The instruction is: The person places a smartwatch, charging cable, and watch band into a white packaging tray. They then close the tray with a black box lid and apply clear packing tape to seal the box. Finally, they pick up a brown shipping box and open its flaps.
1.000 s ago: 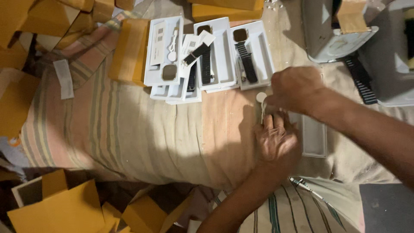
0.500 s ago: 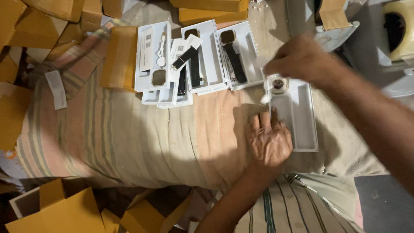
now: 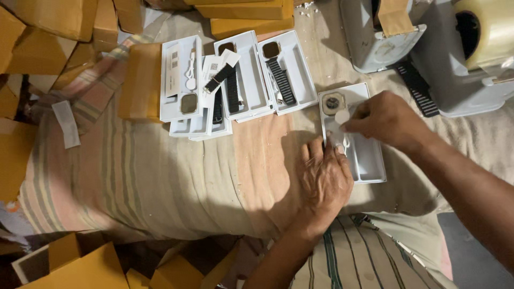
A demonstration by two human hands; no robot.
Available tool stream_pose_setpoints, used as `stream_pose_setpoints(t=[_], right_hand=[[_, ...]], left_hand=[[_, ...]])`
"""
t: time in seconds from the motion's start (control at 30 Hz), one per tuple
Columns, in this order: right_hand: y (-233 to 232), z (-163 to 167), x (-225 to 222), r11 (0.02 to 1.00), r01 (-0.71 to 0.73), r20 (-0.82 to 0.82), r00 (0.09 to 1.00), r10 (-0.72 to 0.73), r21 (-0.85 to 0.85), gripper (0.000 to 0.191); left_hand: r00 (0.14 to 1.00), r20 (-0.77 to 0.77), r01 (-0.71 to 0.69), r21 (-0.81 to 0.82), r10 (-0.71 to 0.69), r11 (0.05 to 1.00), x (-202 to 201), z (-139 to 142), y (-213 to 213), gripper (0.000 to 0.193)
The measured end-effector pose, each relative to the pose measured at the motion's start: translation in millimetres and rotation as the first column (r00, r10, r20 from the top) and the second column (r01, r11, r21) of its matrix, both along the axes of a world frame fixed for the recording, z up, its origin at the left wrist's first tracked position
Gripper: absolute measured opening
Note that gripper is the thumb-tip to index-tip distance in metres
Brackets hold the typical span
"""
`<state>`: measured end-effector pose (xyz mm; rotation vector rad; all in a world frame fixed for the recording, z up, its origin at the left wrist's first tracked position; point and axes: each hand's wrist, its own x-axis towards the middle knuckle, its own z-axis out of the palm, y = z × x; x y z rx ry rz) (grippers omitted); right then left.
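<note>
My left hand (image 3: 324, 179) lies flat on the striped cloth, its fingertips pressing the near left edge of a white plastic tray (image 3: 369, 160). My right hand (image 3: 385, 119) hovers over that tray and pinches a small white round charger puck (image 3: 341, 116) with a thin white cable hanging from it. A square watch face (image 3: 333, 101) sits in the tray's far compartment.
Several more white trays (image 3: 243, 80) with watch faces and dark straps lie further back. Yellow cardboard boxes (image 3: 139, 80) pile up at left, back and front. A grey tape dispenser (image 3: 466, 59) with a clear tape roll stands at the right; a loose dark strap (image 3: 417, 88) lies beside it.
The white tray is fully in view, holding a watch face. My right hand moved down over the tray with the puck. My left hand shifted onto the tray's edge.
</note>
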<state>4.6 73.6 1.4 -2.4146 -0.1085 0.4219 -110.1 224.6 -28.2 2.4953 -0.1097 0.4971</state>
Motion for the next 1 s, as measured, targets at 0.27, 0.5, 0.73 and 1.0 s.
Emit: stream_pose_setpoints(t=[0.27, 0.5, 0.73, 1.0], right_hand=[[13, -8, -25, 0.947, -0.025, 0.087, 0.995, 0.056, -0.321, 0.028], [7, -10, -31, 0.941, -0.118, 0.13, 0.977, 0.166, -0.317, 0.025], [2, -17, -32, 0.938, -0.11, 0.203, 0.962, 0.184, -0.33, 0.024], [3, -24, -33, 0.944, -0.046, 0.296, 0.943, 0.149, -0.327, 0.022]], left_hand=[[0.997, -0.037, 0.067, 0.004, -0.067, 0.998, -1, 4, 3, 0.047], [1.0, 0.008, 0.022, -0.013, -0.022, 1.0, -1, 2, 2, 0.048], [1.0, 0.023, 0.006, -0.057, -0.005, 0.998, -3, -1, -1, 0.044], [1.0, 0.023, 0.0, -0.043, 0.001, 0.999, -5, 0, 1, 0.044]])
